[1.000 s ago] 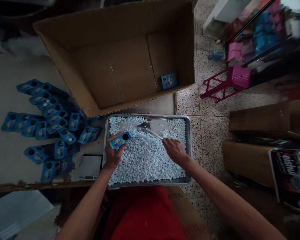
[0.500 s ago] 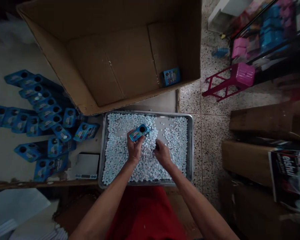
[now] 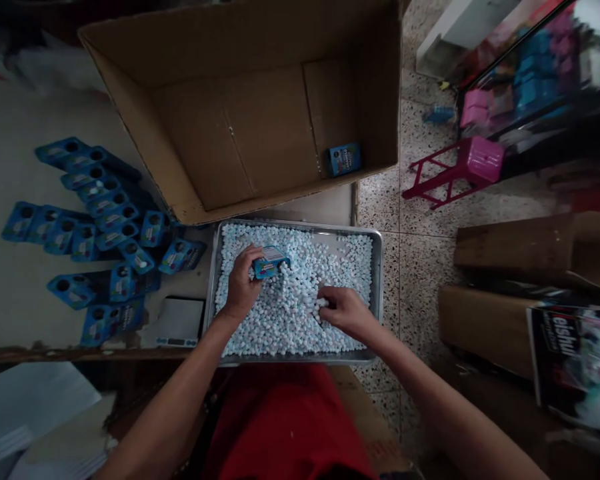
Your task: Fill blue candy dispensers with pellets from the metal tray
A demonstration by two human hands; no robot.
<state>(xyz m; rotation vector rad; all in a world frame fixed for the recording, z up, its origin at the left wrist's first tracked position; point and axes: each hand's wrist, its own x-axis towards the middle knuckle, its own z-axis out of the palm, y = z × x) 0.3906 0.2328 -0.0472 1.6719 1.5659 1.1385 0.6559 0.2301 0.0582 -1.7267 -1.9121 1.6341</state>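
Observation:
My left hand (image 3: 244, 283) grips a small blue printed carton (image 3: 270, 263) above the left half of a metal tray (image 3: 379, 280). The carton is tipped on its side, its right end low over a heap of small white and pale-blue pellets (image 3: 275, 327). Some pellets lie right at that end. My right hand (image 3: 347, 310) is down at the pellets on the tray's right side, its fingers curled together with a few white pellets at the fingertips. Left of the tray, several blue cartons (image 3: 125, 233) stand with round holes in their tops; white pellets show in some holes.
A large open cardboard box (image 3: 260, 133) stands behind the tray, with a blue carton (image 3: 344, 160) inside. A small flat scale (image 3: 180, 320) sits left of the tray. On the floor to the right are a pink stool (image 3: 480, 160) and brown boxes (image 3: 490, 327).
My left hand has tipped the carton over and shifted slightly left. My right hand has moved a little right across the pellets. The whole view has shifted slightly.

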